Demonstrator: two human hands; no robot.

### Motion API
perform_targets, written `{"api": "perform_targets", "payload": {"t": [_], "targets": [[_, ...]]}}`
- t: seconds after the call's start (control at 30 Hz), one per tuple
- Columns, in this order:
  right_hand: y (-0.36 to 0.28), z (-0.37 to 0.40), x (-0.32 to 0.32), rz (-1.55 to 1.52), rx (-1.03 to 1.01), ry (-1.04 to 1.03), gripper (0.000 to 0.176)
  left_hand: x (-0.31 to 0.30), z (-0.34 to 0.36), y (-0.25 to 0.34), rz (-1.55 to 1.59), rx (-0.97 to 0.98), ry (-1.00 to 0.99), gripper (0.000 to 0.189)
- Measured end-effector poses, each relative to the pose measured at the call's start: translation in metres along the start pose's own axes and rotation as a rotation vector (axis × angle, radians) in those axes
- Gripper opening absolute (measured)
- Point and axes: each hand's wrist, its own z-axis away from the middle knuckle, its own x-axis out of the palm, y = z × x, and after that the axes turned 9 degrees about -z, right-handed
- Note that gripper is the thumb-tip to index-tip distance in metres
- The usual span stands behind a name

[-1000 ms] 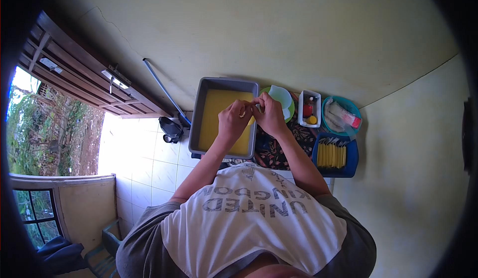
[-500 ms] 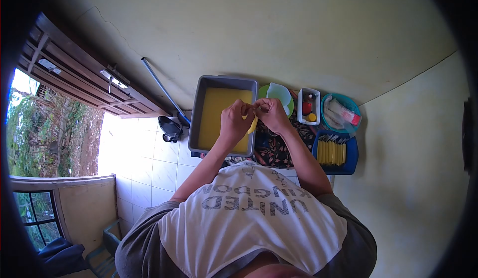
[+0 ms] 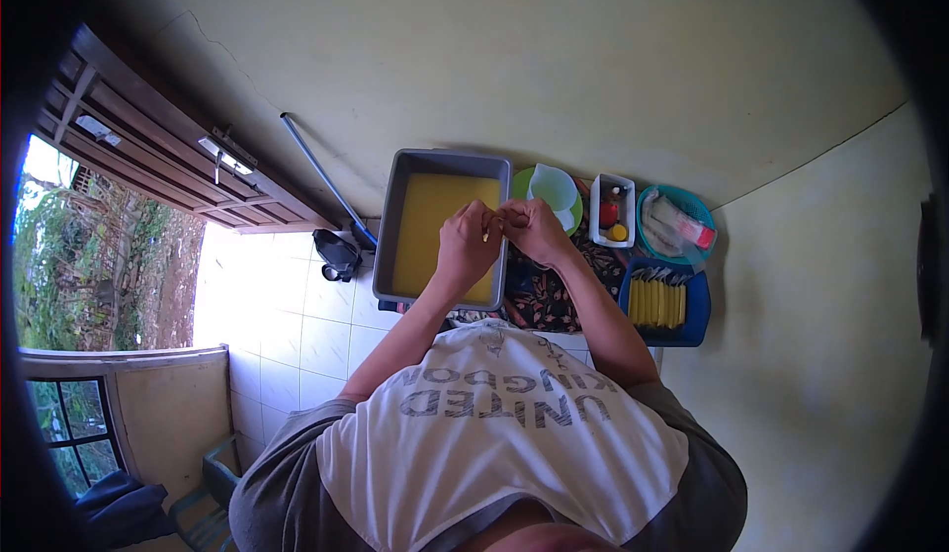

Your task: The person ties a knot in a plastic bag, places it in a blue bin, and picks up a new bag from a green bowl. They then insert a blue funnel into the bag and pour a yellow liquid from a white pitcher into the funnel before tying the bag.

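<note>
My left hand and my right hand meet over the right rim of a grey tub. Their fingers are pinched together on the top of a slim plastic tube of yellow liquid, now mostly hidden by the left fingers. Inside the tub is a yellow liquid. Just beyond my right hand are a green plate and a pale translucent cup.
On a dark patterned cloth stand a white tray with small bottles, a teal basket of plastic bags, and a blue basin holding several filled yellow tubes. A blue pole leans at the left, near the door.
The hanging yellow tube, visible between my hands before, is now mostly out of sight behind the left fingers. Both hands have shifted slightly, still pinched close together.
</note>
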Motion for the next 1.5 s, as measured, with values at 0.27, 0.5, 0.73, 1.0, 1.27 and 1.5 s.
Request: {"api": "perform_targets", "payload": {"t": [0.27, 0.5, 0.73, 1.0, 1.27, 1.5], "targets": [[0.006, 0.003, 0.003, -0.405, 0.179, 0.077, 0.006, 0.002, 0.001, -0.001, 0.027, 0.030, -0.021, 0.012], [0.007, 0.006, 0.008, -0.754, 0.319, 0.179, 0.010, 0.004, 0.003, -0.003, 0.007, 0.027, 0.002, 0.013], [0.016, 0.002, -0.006, -0.341, 0.250, -0.020, 0.031, 0.001, -0.001, -0.002, 0.052, 0.014, -0.052, 0.014], [0.009, 0.005, -0.005, -0.761, 0.402, 0.095, 0.039, -0.009, -0.003, 0.002, 0.099, -0.120, -0.142, 0.018], [0.007, 0.009, 0.006, -0.830, 0.471, 0.141, 0.039, -0.015, -0.010, -0.006, 0.038, -0.115, -0.275, 0.020], [0.006, 0.009, -0.002, -0.819, 0.505, 0.032, 0.039, -0.007, -0.002, -0.010, 0.018, -0.074, -0.290, 0.015]]}}
